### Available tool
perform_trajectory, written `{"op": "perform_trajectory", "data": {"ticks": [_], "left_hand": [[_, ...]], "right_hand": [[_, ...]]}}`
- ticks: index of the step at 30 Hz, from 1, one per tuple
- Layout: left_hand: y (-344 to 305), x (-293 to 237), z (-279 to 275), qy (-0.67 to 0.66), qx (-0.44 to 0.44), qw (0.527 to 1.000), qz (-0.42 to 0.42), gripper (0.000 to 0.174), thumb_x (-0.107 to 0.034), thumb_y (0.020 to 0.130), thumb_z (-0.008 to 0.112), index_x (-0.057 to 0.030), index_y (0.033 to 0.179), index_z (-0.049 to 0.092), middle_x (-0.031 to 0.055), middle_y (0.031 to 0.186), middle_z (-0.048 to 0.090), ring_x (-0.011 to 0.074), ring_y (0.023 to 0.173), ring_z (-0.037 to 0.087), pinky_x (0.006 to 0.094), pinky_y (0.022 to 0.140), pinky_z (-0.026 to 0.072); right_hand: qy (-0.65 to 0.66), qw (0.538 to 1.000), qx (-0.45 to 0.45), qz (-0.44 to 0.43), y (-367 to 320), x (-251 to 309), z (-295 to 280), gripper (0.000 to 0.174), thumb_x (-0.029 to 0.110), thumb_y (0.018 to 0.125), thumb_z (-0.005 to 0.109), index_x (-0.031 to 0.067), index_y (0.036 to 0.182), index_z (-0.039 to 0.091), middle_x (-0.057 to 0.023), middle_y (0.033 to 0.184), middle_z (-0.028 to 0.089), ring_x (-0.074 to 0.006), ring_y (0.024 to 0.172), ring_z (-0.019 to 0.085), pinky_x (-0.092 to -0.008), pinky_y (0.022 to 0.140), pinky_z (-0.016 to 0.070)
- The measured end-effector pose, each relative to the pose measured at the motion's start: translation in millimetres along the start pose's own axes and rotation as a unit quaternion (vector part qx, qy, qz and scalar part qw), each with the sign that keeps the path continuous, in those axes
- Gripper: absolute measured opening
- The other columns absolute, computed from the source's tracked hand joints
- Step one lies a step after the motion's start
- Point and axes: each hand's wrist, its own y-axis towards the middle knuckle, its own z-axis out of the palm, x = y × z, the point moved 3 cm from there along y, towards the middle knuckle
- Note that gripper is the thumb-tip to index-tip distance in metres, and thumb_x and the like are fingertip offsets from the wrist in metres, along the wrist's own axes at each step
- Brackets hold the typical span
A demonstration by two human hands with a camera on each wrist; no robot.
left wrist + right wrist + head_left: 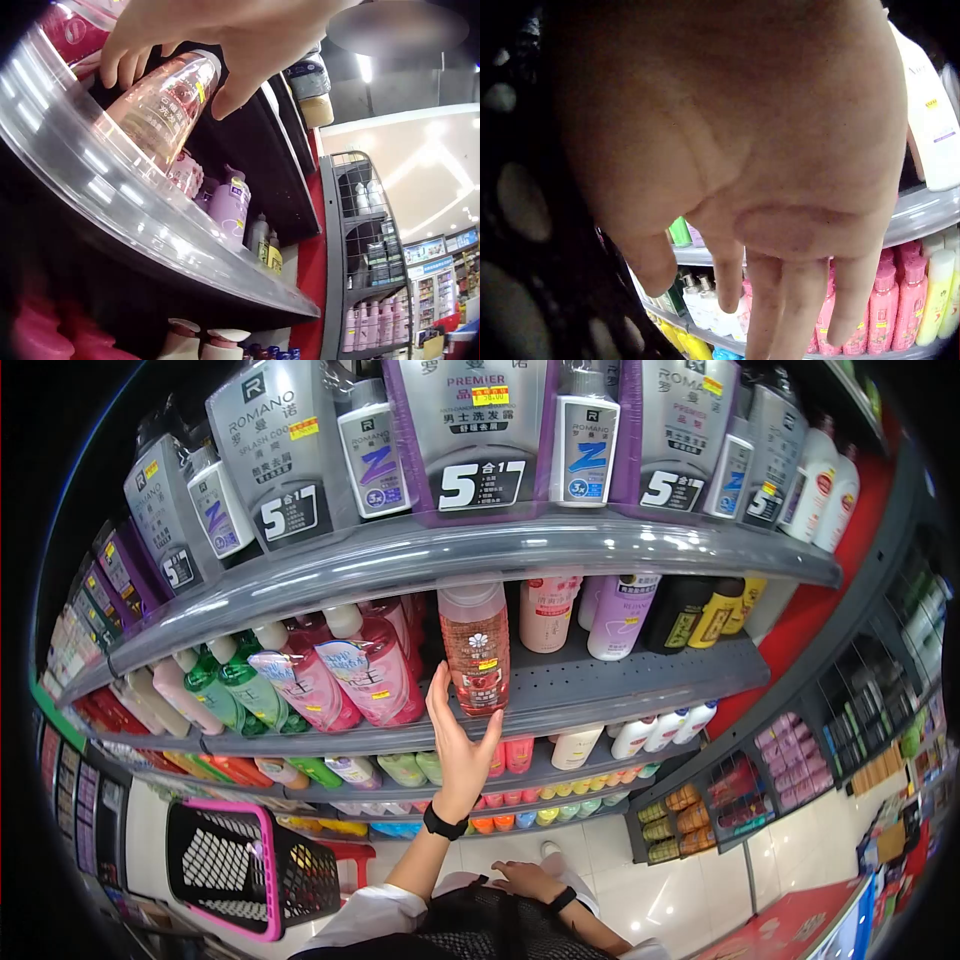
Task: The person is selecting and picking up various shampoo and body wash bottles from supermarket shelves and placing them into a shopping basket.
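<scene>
A clear shampoo bottle (pixel 475 645) of reddish liquid, with a white flower mark and yellow price sticker, stands at the front of the middle shelf. Its base overlaps the shelf's front lip in the head view. My left hand (pixel 463 755) holds it low down, fingers along its left side and thumb at its lower right. In the left wrist view the fingers and thumb lie on either side of the bottle (pixel 169 105). My right hand (pixel 530 882) hangs near the body, holding nothing; in the right wrist view its fingers (pixel 761 300) are loosely extended.
Pink pump bottles (pixel 375 670) and green ones (pixel 250 690) stand left of the bottle; a pale pink bottle (pixel 550 615) and a lilac one (pixel 622 618) stand right. The upper shelf edge (pixel 480 545) juts out above. A black basket with pink rim (pixel 268 870) sits lower left.
</scene>
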Motion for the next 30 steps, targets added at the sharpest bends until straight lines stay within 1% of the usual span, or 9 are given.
{"op": "perform_trajectory", "data": {"ticks": [5,9,11,15,16,19,25,29,30], "left_hand": [[9.4,-5.1,25.0,0.065,-0.057,0.996,-0.032,0.095,-0.002,0.070,0.075,-0.0007,0.142,0.014,0.0228,0.136,0.030,0.0325,0.125,0.038,0.0407,0.105,0.0301],[11.5,-8.7,44.8,0.004,-0.114,0.991,-0.068,0.104,-0.001,0.066,0.078,-0.0018,0.143,0.008,0.0209,0.140,0.026,0.0307,0.127,0.035,0.0390,0.106,0.0267],[11.9,-15.1,53.1,0.080,-0.156,0.983,-0.057,0.105,-0.008,0.064,0.081,0.0012,0.142,0.010,0.0264,0.139,0.029,0.0363,0.128,0.034,0.0422,0.106,0.0272],[6.4,-7.3,59.0,0.092,-0.205,0.973,-0.057,0.098,-0.007,0.065,0.080,0.0013,0.141,0.019,0.0218,0.140,0.031,0.0347,0.129,0.033,0.0414,0.107,0.0260],[3.6,-7.8,60.3,0.086,-0.193,0.975,-0.067,0.098,0.001,0.068,0.076,-0.0004,0.144,0.013,0.0184,0.145,0.025,0.0266,0.133,0.029,0.0349,0.109,0.0223],[1.7,-12.6,60.9,0.044,-0.199,0.976,-0.072,0.100,0.001,0.067,0.076,-0.0004,0.144,0.013,0.0178,0.146,0.024,0.0261,0.133,0.028,0.0348,0.109,0.0229],[-26.2,-16.1,67.2,0.004,-0.300,0.950,-0.081,0.098,0.003,0.066,0.078,0.0019,0.141,0.016,0.0204,0.138,0.034,0.0245,0.125,0.039,0.0353,0.104,0.0326],[-48.9,-18.8,60.5,-0.042,-0.291,0.943,-0.155,0.097,0.006,0.061,0.080,-0.0042,0.134,0.018,0.0118,0.131,0.036,0.0222,0.122,0.040,0.0376,0.102,0.0355],[-51.1,-30.3,58.2,-0.014,-0.321,0.946,-0.050,0.096,0.007,0.062,0.078,-0.0052,0.134,0.017,0.0103,0.129,0.036,0.0225,0.122,0.039,0.0390,0.102,0.0359]], "right_hand": [[-0.019,0.998,0.038,-0.045,-2.4,-40.7,-39.0,0.040,0.037,0.090,0.052,0.0100,0.119,0.049,-0.0211,0.102,0.062,-0.0368,0.097,0.059,-0.0453,0.082,0.0476],[-0.030,0.997,0.021,-0.063,-6.6,-64.3,-69.8,0.040,0.037,0.090,0.052,0.0103,0.119,0.049,-0.0219,0.103,0.061,-0.0372,0.096,0.060,-0.0448,0.082,0.0478],[-0.026,0.997,0.052,-0.058,-13.2,-73.4,-82.3,0.040,0.037,0.090,0.052,0.0093,0.119,0.049,-0.0222,0.103,0.061,-0.0379,0.095,0.060,-0.0443,0.082,0.0479],[-0.013,0.993,0.086,-0.073,-22.4,-97.1,-95.1,0.041,0.037,0.090,0.052,0.0079,0.119,0.049,-0.0223,0.103,0.061,-0.0383,0.094,0.060,-0.0442,0.082,0.0476],[-0.014,0.993,0.085,-0.081,-23.2,-106.8,-95.4,0.042,0.037,0.090,0.053,0.0074,0.119,0.049,-0.0226,0.103,0.061,-0.0384,0.094,0.060,-0.0442,0.082,0.0476],[-0.018,0.991,0.082,-0.106,-26.3,-124.4,-101.8,0.043,0.037,0.090,0.053,0.0068,0.120,0.048,-0.0232,0.102,0.061,-0.0388,0.094,0.059,-0.0443,0.081,0.0475],[-0.015,0.986,0.109,-0.125,-41.8,-138.0,-122.2,0.042,0.037,0.090,0.052,0.0072,0.120,0.049,-0.0243,0.100,0.060,-0.0393,0.094,0.059,-0.0444,0.079,0.0472],[-0.009,0.980,0.119,-0.157,-53.9,-146.2,-125.0,0.041,0.037,0.090,0.053,0.0080,0.119,0.049,-0.0220,0.098,0.062,-0.0363,0.090,0.061,-0.0429,0.078,0.0473],[-0.014,0.978,0.128,-0.162,-57.0,-147.2,-125.6,0.041,0.037,0.090,0.053,0.0080,0.119,0.049,-0.0220,0.098,0.062,-0.0363,0.090,0.061,-0.0429,0.078,0.0473]]}}
